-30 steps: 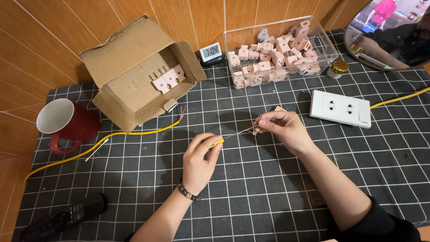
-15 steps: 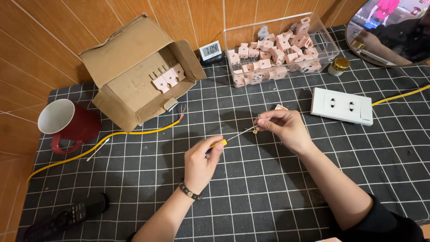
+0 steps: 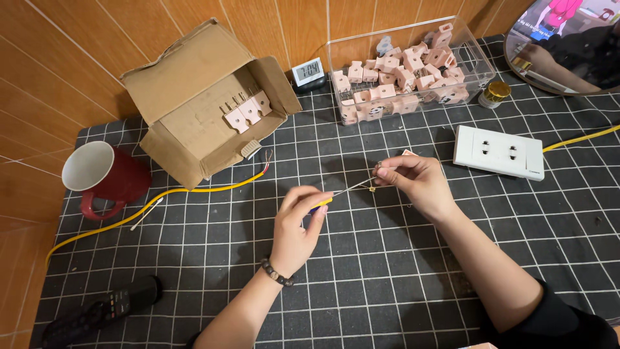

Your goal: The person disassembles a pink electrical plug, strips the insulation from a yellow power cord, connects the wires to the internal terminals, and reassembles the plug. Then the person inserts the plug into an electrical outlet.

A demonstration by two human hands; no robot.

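Thin yellow-handled metal screwdriver (image 3: pixel 341 193) lies mid-counter, handle pinched in the left hand's grip (image 3: pixel 298 226); at its two o'clock, the right hand's grip (image 3: pixel 413 179) pinches a small pink plug part (image 3: pixel 407 154) against the tip.

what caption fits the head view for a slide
Left hand aims a yellow-handled screwdriver at a small part pinched in the right hand, above a gridded mat.

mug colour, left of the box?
Mug: dark red outside, white inside; head view.
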